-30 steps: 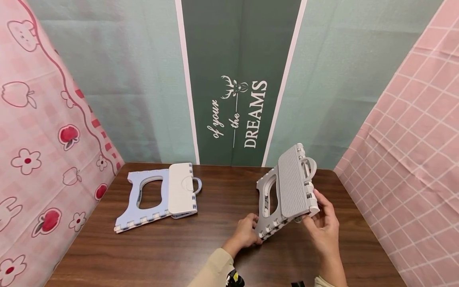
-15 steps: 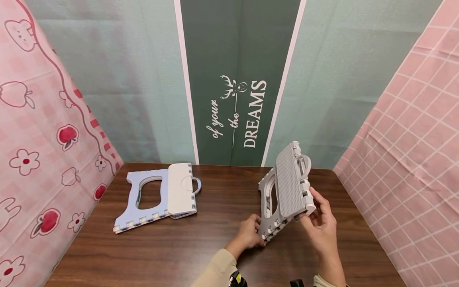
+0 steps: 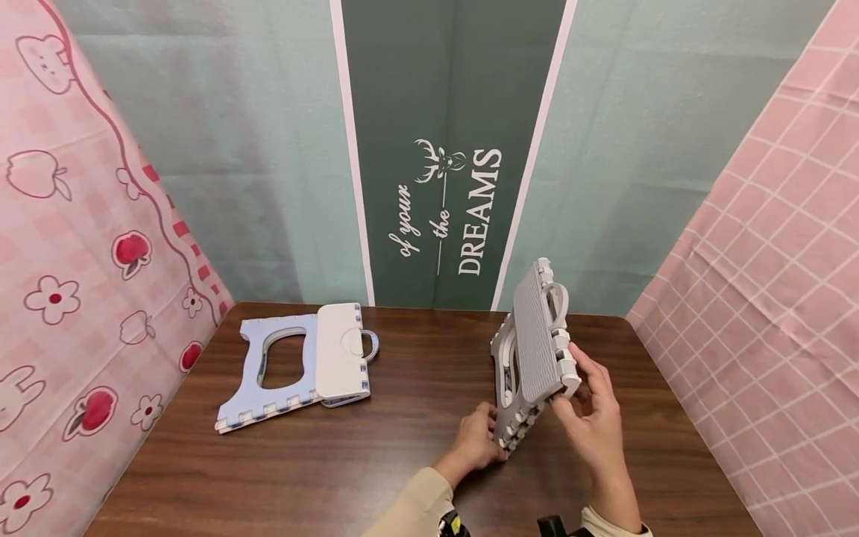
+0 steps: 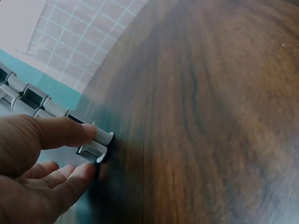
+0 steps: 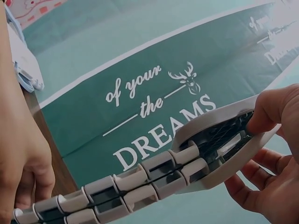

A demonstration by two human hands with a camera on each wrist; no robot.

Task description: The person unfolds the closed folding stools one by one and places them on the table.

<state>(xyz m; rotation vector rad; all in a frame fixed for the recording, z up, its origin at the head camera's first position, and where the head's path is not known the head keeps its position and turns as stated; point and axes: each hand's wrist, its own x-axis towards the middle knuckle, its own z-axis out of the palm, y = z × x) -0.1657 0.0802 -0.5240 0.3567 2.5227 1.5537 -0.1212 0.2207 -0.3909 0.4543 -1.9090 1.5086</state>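
Note:
A grey folding step stool, folded flat, is tilted up steeply on its side at the right of the head view, its loop handle on the right edge. My left hand pinches the lower leg end; in the left wrist view the thumb presses one face and the fingers curl at the other. At the seat's near corner, my right hand grips the edge. The right wrist view looks along the stool's hinged side, with the right hand around the seat end.
A second folding stool, light blue and white, lies folded on the left of the brown wooden table. Behind stands a green backdrop with white lettering. Pink patterned cloths hang along both sides.
Both hands have turned the grey stool more upright, its seat swinging leftward and its face now seen more edge-on. The left hand has shifted slightly right. The blue stool has stayed put.

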